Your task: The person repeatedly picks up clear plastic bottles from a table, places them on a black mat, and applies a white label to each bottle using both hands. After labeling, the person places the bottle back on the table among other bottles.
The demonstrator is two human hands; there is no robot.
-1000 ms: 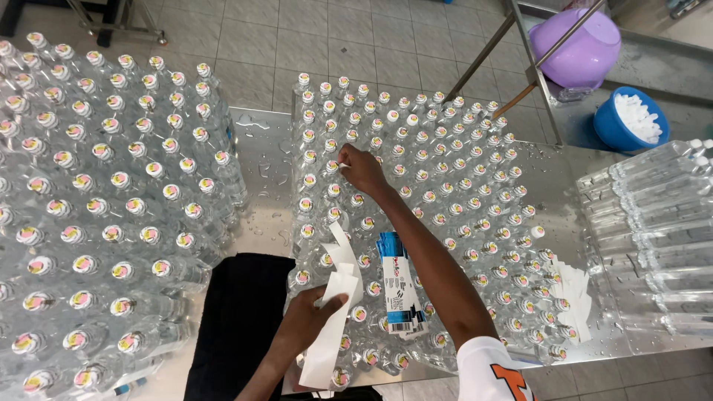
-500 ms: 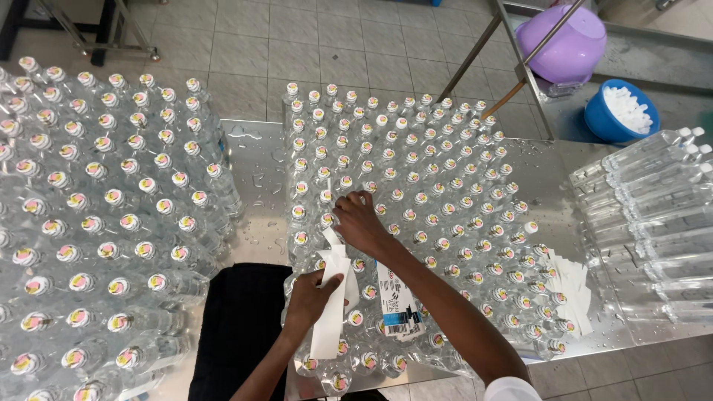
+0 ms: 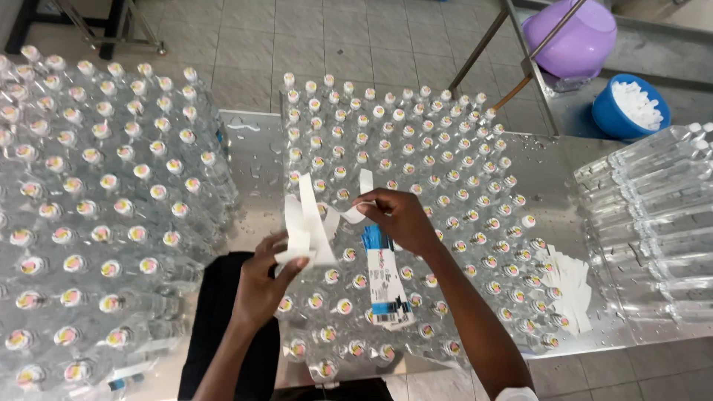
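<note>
My left hand (image 3: 261, 281) grips a bundle of white paper strips (image 3: 303, 226) above the capped clear bottles (image 3: 416, 171) standing packed on the steel table (image 3: 256, 160). My right hand (image 3: 402, 217) pinches the end of one white strip (image 3: 358, 199) that curls out of the bundle. A blue-and-white printed label sheet (image 3: 384, 279) lies on the bottle caps just below my right wrist.
A second block of capped bottles (image 3: 96, 200) fills the left. Bottles lie on their sides (image 3: 653, 200) at the right. A stack of white strips (image 3: 572, 286) rests on caps there. A purple bowl (image 3: 570, 37) and a blue bowl of white caps (image 3: 631, 108) sit at the back right.
My right hand drew back from the far bottle caps to the strip bundle and took hold of one strip. My left hand raised the bundle and shifted it left.
</note>
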